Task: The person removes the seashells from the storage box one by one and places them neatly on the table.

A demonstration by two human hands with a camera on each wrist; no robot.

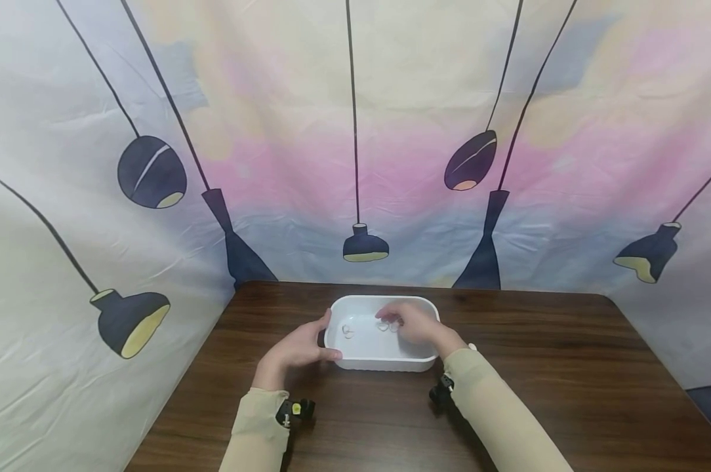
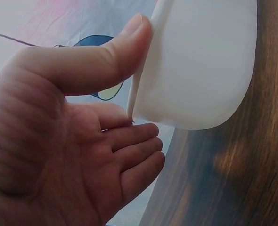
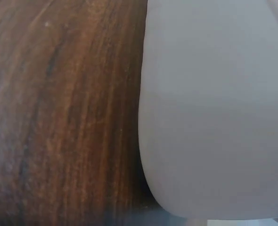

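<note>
A white rectangular tub with rounded corners sits on the table. My left hand holds its left end, the thumb at the near corner and the fingers toward the far corner. In the left wrist view the left thumb touches the rim, and the other fingers reach below it. My right hand reaches over the right side into the tub, fingers bent down near small pale rings. Whether it pinches one is too small to tell. More small rings lie on the tub's left. The right wrist view shows the tub's wall, not the hand.
The dark wood table extends on both sides of the tub and in front of it. A pastel cloth printed with hanging lamps stands behind the table's far edge. Small black cameras are strapped to both wrists.
</note>
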